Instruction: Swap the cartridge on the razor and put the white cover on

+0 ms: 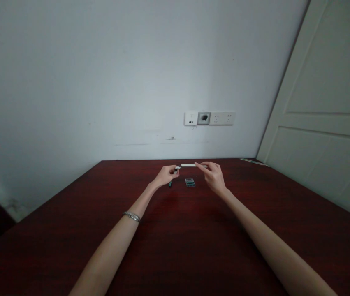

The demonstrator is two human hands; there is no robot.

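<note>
My left hand (pixel 165 176) is closed around a small razor (pixel 175 172) whose dark handle points down toward the table and whose silver head sticks out by my fingertips. My right hand (pixel 212 174) hovers just to the right with its fingers loosely apart, the forefinger stretched toward a flat white case (pixel 188 165) lying on the dark red wooden table (pixel 181 230). A small dark pack of blade cartridges (pixel 190 182) lies on the table between my two hands. I wear a silver bracelet (pixel 132 216) on my left wrist.
A pale wall stands behind the table, carrying a row of sockets (pixel 209 118). A white panelled door (pixel 325 119) is at the right. A thin strip (pixel 253 162) lies at the table's far right corner.
</note>
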